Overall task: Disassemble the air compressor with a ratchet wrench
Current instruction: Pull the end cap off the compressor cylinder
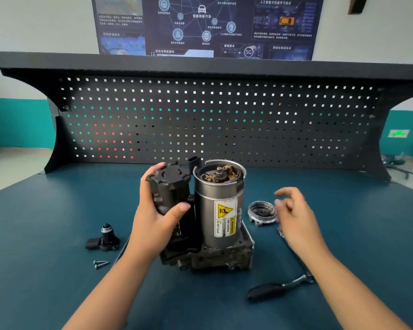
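left hand (157,210) grips black cylinder (168,186) of air compressor (215,210) | right hand (293,213) released, fingers loose, above table (57,234) | ratchet wrench (277,288) lies near

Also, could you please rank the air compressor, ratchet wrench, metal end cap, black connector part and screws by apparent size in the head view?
1. air compressor
2. ratchet wrench
3. metal end cap and black connector part: too alike to rank
4. screws
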{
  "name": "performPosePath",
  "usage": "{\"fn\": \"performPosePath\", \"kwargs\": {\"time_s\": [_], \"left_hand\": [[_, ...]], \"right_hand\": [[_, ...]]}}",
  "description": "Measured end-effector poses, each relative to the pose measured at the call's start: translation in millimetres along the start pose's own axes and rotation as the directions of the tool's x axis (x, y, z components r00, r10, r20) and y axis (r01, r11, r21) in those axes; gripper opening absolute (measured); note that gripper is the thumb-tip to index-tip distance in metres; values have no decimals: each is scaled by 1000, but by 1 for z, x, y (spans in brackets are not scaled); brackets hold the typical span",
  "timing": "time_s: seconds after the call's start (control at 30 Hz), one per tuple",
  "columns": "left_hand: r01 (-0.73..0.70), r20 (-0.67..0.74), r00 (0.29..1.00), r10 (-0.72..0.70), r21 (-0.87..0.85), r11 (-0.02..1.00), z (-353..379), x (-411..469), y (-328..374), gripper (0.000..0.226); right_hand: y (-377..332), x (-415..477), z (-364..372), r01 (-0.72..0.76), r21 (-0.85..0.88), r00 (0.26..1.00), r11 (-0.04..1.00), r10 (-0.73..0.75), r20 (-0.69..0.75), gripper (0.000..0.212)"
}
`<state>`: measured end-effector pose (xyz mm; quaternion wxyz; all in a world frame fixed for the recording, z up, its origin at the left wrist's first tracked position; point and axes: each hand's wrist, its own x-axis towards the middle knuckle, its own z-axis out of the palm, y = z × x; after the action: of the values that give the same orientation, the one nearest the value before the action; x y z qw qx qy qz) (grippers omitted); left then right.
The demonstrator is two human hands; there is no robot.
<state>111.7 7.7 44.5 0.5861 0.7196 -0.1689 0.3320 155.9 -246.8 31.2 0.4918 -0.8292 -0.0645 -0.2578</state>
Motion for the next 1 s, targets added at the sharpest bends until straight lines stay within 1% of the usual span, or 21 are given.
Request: {"fn": "performPosePath", "kwargs": {"time_s": [0.07,0.13,0.2,0.23,0.3,0.37,0.5,0.63,0.7,0.8,0.87,0.93,1.0], "left_hand": [[-2,7,1000,2,-3,1000,0,0,-1,70],[6,31,1000,-6,3,1000,0,2,-1,68],[21,60,998,-20,-3,1000,-1,4,-1,68],[29,73,997,-29,-10,1000,-1,5,-2,69],[47,102,994,-44,-24,999,-3,9,-3,70],[65,131,990,-59,-38,997,-5,12,-5,71],[93,151,985,-84,-50,994,-6,12,-5,73],[126,142,983,-115,-67,990,-5,10,-3,71],[145,151,980,-130,-88,986,-5,9,-1,71],[186,201,969,-147,-191,964,-10,5,-1,77],[213,256,955,-150,-244,946,-15,1,1,79],[215,279,949,-144,-246,945,-16,-3,6,78],[201,249,958,-145,-216,956,-15,-6,9,72]], "right_hand": [[-2,-11,3,-20,76,996,997,14,86,27],[-6,-21,4,-61,174,986,983,32,165,27],[-9,-29,5,-98,279,961,955,18,275,26],[-11,-33,5,-117,313,940,943,4,341,32],[-15,-39,7,-128,321,891,938,-34,454,53],[-19,-43,13,-112,300,866,948,-55,498,66],[-24,-49,25,-58,253,891,966,-65,450,69],[-30,-55,34,18,174,927,985,-82,367,80],[-30,-56,37,30,158,938,987,-82,337,76],[-28,-56,39,71,87,951,994,-93,295,66],[-27,-57,38,119,37,949,992,-124,290,70],[-28,-57,37,140,46,947,989,-147,286,68],[-32,-59,35,162,54,950,985,-170,262,64]]}}
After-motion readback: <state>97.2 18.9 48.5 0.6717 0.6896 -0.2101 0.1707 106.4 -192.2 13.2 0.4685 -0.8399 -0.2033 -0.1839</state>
